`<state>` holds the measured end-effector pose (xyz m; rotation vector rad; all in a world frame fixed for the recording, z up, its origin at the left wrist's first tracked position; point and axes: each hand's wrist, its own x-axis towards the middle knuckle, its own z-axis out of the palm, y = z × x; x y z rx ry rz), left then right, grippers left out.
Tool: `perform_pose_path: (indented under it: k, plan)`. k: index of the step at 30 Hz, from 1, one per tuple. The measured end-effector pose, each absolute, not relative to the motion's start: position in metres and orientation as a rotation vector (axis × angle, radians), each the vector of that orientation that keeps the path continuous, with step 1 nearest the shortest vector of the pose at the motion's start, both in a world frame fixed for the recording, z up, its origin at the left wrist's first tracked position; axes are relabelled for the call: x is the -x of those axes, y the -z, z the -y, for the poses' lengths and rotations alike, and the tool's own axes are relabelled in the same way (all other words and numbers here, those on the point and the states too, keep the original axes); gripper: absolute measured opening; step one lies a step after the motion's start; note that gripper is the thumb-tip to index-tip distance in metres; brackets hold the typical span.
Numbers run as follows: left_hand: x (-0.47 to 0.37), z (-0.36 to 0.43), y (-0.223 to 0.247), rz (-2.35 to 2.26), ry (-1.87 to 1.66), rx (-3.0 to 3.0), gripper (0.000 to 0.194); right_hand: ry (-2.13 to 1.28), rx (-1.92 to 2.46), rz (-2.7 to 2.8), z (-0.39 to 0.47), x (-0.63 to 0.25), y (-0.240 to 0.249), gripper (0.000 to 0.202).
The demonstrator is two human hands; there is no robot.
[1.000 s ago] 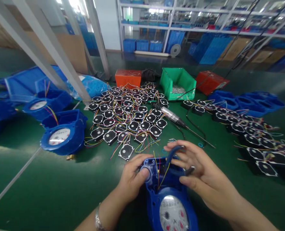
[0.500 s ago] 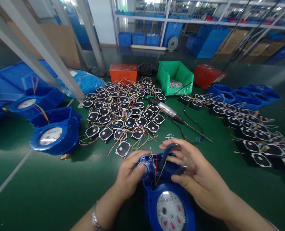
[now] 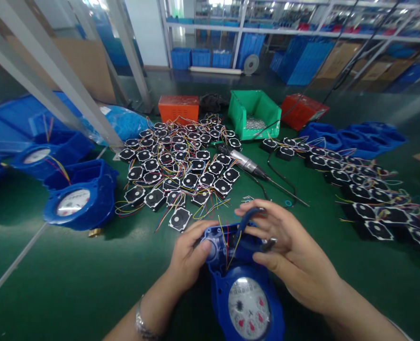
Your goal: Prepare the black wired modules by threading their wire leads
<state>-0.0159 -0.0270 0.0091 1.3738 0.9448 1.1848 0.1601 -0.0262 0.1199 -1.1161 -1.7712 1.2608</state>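
Observation:
A blue water meter [image 3: 250, 308] with a round white dial stands at the bottom middle, thin yellow and red wires rising from its open upper compartment. My left hand [image 3: 192, 253] grips the left side of that compartment, thumb on a round part. My right hand [image 3: 284, 251] is curled around a dark blue curved piece [image 3: 245, 222] with dark ends, held over the compartment's right side. Beyond the hands lie many black square modules [image 3: 190, 180] with coloured wires, and a silver electric screwdriver [image 3: 247, 163] with a long bit.
Two more blue meters [image 3: 103, 194] stand at the left. Behind the modules are a green bin [image 3: 236, 113] of small metal parts and two red-orange boxes [image 3: 178, 108]. At the right lie rows of modules [image 3: 378, 230] and blue housings [image 3: 355, 139].
The whole view has shifted slightly, so objects sit a little further left. Both hands keep nearly the same hold on the meter and the curved piece.

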Motion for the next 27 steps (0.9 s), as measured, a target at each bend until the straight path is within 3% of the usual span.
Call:
perform_pose_path:
  k: [6, 12, 17, 20, 23, 27]
  plan:
    - [0.017, 0.027, -0.009, -0.944, -1.157, -1.343, 0.035, -0.653, 1.293, 1.580, 0.019, -0.203, -0.159, 0.044]
    - [0.022, 0.025, -0.011, -0.988, -1.104, -1.385, 0.036, -0.153, 2.171, 2.171, -0.007, -0.262, -0.097, 0.052]
    - [0.022, 0.026, -0.034, -1.096, -1.081, -1.574, 0.037, 0.150, 2.340, 2.391, -0.003, -0.270, -0.071, 0.061]
    - [0.014, 0.026, -0.053, -1.218, -0.911, -1.771, 0.040, 0.110, 2.179, 2.423, 0.014, -0.249, -0.078, 0.061]
    - [0.002, 0.024, -0.064, -1.348, -0.805, -1.961, 0.042, -0.225, 1.969, 2.472, 0.032, -0.218, -0.081, 0.043]
    - [-0.008, 0.024, -0.067, -1.401, -0.927, -2.180, 0.024, -0.268, 2.003, 2.444, 0.044, -0.192, -0.072, 0.028]
